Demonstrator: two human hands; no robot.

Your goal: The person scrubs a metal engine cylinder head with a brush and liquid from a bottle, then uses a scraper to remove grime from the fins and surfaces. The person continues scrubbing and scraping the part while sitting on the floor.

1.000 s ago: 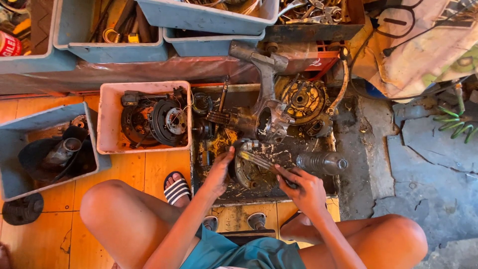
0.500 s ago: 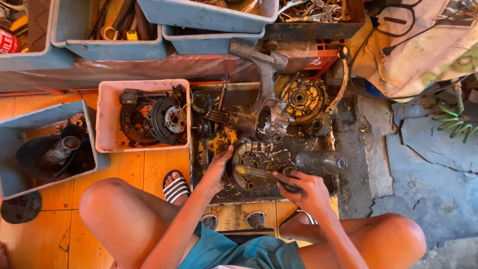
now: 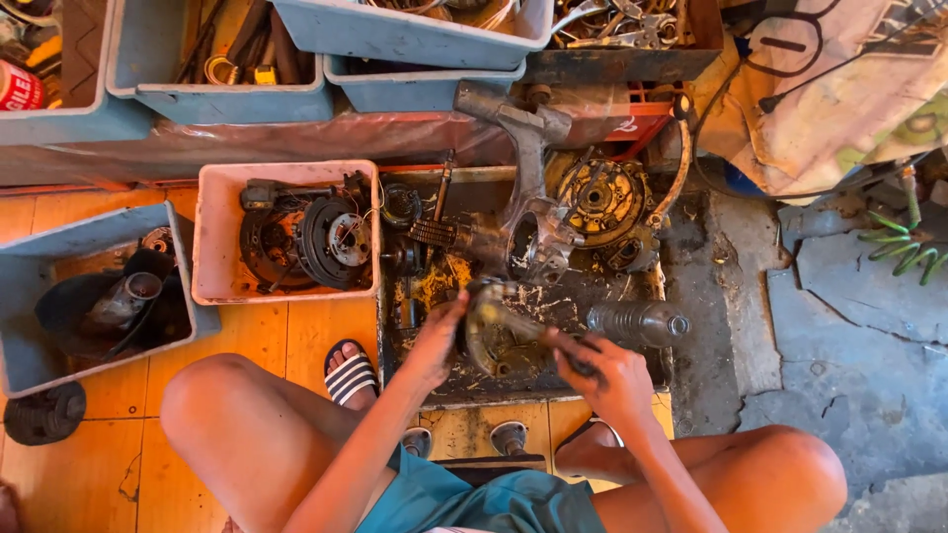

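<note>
The person sits over a shallow, grimy metal tray [image 3: 647, 370] set on the floor. The left hand [image 3: 439, 341] is closed on the left rim of a round, dirty metal engine part [image 3: 491, 336], which stands tilted on edge in the near half of the tray, towards its left side. The right hand [image 3: 602, 373] is wrapped tight around the dark handle of a brush [image 3: 528, 326]; the brush's pale end lies across the face of the engine part, touching it. The brush tip is blurred.

A clear plastic bottle [image 3: 637, 321] lies on its side in the tray, just beside the right hand, towards the tray's right edge. At the tray's far edge rest a grey crankcase casting [image 3: 528, 178] and a round yellowed flywheel plate [image 3: 600, 197].

Left of the tray stands a pink tub [image 3: 212, 286] holding dark round coil parts. Further left is a blue tub [image 3: 30, 365] with a dark funnel-like piece inside. A foot in a striped sandal [image 3: 351, 373] rests on the orange floor tiles by the tray's near left corner.
</note>
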